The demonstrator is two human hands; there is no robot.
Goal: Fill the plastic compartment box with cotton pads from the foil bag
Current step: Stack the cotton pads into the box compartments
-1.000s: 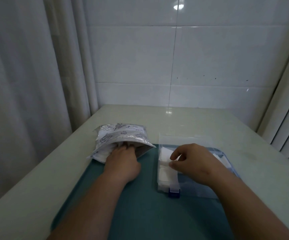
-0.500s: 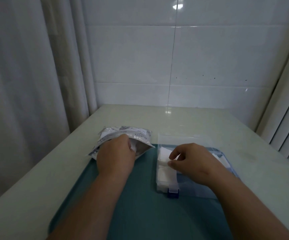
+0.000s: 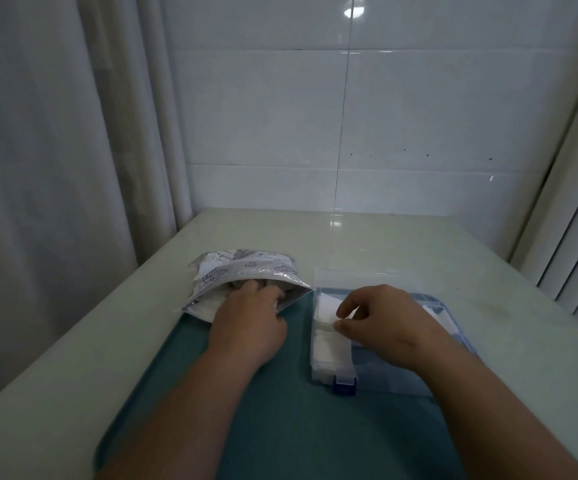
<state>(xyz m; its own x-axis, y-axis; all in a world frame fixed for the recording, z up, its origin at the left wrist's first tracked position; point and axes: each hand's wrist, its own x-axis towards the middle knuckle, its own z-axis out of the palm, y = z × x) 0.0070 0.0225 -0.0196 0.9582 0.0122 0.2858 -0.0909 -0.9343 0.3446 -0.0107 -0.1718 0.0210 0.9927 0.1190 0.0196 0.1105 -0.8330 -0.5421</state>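
Left hand point(image 3: 249, 327), grip hidden, lies in the foil bag point(image 3: 256, 268), mouth nearward; right hand point(image 3: 391, 320) pinches a cotton pad point(image 3: 327, 306).

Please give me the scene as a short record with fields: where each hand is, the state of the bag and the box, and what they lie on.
left hand: fingers reach into the open mouth of the foil bag; tips hidden
right hand: over the compartment box, thumb and forefinger pinch a cotton pad
foil bag: lies flat, mouth toward the person
compartment box: lid open; left column holds white pads; blue latch at the front
surface: teal mat on a pale table
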